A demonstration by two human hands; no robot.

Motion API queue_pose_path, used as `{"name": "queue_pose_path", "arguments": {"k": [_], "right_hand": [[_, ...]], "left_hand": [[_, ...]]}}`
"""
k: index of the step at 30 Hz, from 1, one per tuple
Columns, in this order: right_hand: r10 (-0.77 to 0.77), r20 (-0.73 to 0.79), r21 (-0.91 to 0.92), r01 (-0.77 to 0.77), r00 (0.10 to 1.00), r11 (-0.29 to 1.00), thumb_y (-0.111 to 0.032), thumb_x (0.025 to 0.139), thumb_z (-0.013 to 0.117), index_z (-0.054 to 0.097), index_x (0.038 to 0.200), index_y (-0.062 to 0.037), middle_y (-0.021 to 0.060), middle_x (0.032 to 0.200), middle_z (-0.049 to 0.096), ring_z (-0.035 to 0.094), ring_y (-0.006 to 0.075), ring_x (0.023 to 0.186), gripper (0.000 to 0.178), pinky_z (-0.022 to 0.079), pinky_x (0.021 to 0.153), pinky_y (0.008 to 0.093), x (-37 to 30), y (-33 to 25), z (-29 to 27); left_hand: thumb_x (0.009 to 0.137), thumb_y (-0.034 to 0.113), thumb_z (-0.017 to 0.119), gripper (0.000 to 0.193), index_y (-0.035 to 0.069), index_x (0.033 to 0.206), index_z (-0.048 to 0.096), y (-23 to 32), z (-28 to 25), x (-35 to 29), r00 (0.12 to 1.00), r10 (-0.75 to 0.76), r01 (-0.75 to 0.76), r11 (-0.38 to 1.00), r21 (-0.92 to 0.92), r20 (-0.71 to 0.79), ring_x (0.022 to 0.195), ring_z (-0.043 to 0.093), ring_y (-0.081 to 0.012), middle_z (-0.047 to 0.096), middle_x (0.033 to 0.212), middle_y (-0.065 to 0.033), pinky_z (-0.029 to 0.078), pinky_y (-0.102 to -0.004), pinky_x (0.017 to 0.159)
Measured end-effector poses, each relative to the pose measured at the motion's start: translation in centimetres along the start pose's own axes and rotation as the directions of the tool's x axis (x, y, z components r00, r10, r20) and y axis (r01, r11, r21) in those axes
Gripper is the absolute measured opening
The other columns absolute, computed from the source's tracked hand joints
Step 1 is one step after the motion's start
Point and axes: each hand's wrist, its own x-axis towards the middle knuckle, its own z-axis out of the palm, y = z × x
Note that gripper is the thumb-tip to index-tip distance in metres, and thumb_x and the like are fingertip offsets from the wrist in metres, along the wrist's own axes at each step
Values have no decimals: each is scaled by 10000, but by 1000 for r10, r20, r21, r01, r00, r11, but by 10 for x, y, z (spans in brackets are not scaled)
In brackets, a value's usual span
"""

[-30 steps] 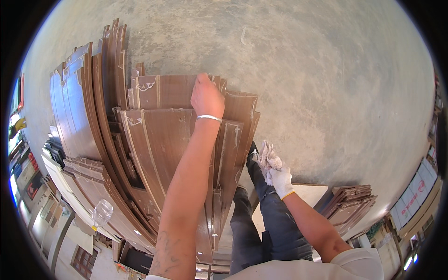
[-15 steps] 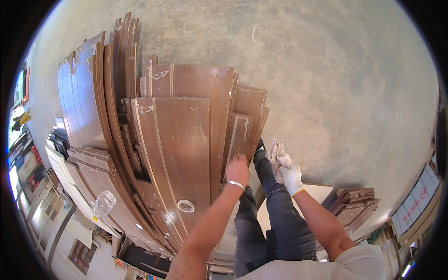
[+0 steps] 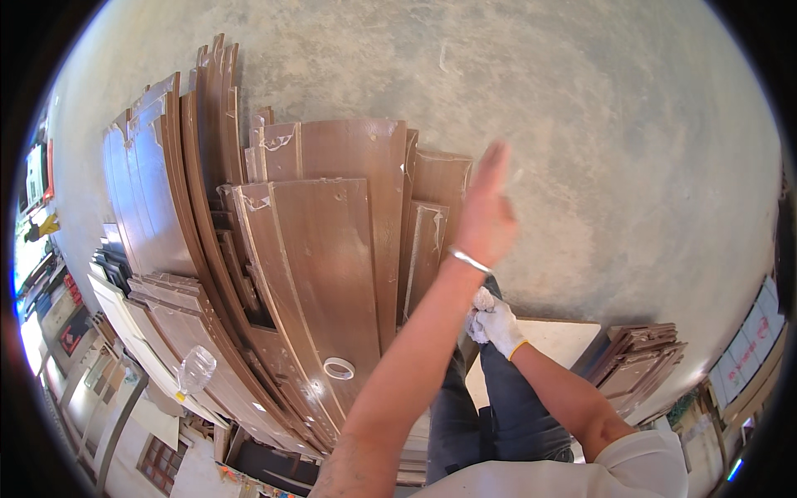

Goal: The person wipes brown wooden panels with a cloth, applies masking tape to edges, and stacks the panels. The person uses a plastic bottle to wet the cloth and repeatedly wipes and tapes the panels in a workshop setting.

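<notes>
My left hand (image 3: 488, 212) is bare, with a silver bangle (image 3: 471, 261) on the wrist. It is raised over the floor just right of the brown panels, fingers stretched out and blurred by motion; nothing shows clearly in it. My right hand (image 3: 501, 325) wears a white knit glove and is closed round a crumpled whitish wad (image 3: 477, 319) in front of my legs. Whether the wad is cloth or plastic film I cannot tell. The brown wood-look panels (image 3: 324, 249) lean in stacks at left, with torn clear film along their edges.
A roll of tape (image 3: 339, 368) and a clear plastic bottle (image 3: 197, 370) lie on the panels. A smaller stack of brown panels (image 3: 635, 365) is at right, beside a pale board (image 3: 556, 336) behind my legs. Concrete floor (image 3: 614, 166) stretches ahead.
My left hand has swung from the narrow panel's lower end up and right over the floor. My right hand has shifted slightly left and down; less of the wad shows.
</notes>
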Motion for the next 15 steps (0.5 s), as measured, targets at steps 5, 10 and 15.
{"name": "queue_pose_path", "arguments": {"k": [5,10,15], "right_hand": [[-31,84,188,15,996,982,-124,1019,562,613,1374,-60,62,1106,639,613,205,980,364,495,848,373,22,30,-5],[-104,207,179,66,973,982,-265,1095,489,492,1510,-83,73,1386,541,503,226,1255,454,409,1061,390,44,49,-22],[-114,290,113,85,950,990,-406,1170,416,370,1647,-106,83,1666,442,393,247,1529,565,324,1275,407,58,67,-44]], "left_hand": [[902,-27,668,799,54,1646,389,79,31,10,992,74,-84,990,110,99,1523,425,-426,394,1674,-278,383,-462,1228],[885,-9,673,886,112,1680,303,46,14,-7,700,-429,297,902,313,571,1319,554,-422,414,1616,-280,443,-509,1099],[868,42,691,684,76,1531,526,31,22,-49,979,-39,-30,943,332,199,1164,642,-357,655,1328,-188,474,-515,1019]]}}
